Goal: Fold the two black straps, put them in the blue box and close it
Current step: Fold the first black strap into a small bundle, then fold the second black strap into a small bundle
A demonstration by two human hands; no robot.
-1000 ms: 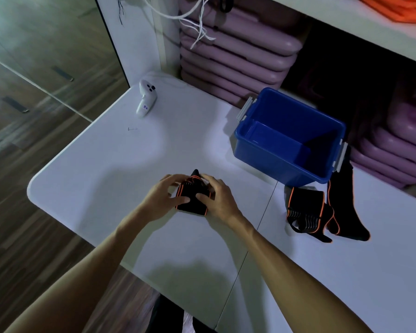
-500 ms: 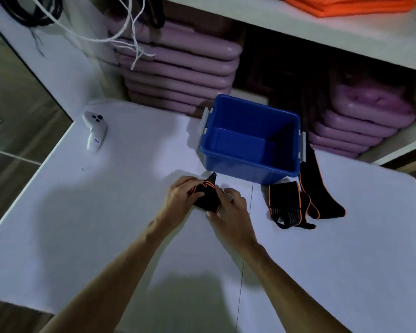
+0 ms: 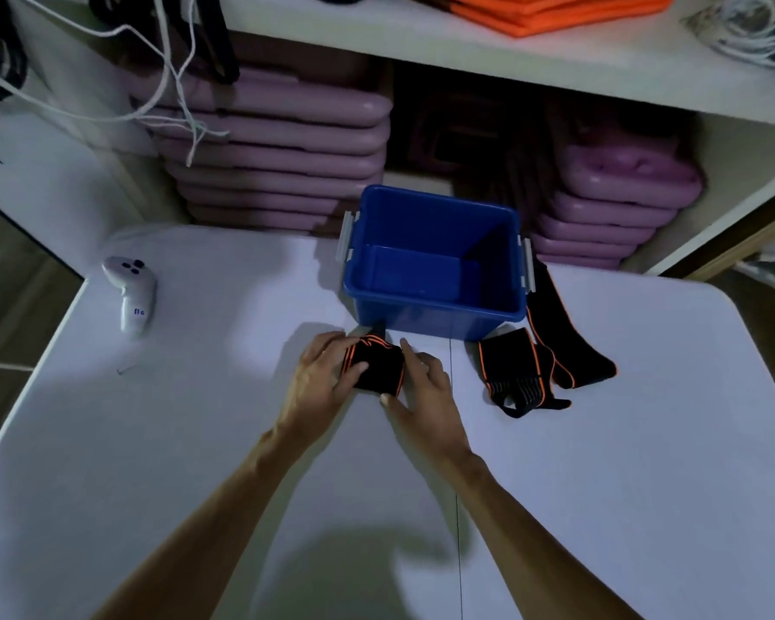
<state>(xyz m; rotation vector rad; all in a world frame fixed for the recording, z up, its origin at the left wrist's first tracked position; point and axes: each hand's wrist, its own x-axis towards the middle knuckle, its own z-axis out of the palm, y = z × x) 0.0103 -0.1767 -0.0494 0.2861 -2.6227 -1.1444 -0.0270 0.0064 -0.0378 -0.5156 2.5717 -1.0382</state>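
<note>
A white tabletop (image 3: 153,440) with rounded corners fills the foreground, a thin seam running down it. Behind it stands a white shelf unit (image 3: 466,60) whose lower bay holds stacked purple pads (image 3: 278,145); orange mats (image 3: 551,11) lie on top. White cords (image 3: 171,82) dangle at left. Wood-grain floor (image 3: 1,315) shows beside the tabletop, dimly lit

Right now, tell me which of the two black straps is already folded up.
The strap between the left hand and right hand, in front of the blue box, is a compact bundle. The other strap, right of the box, lies loose and spread out.
</note>
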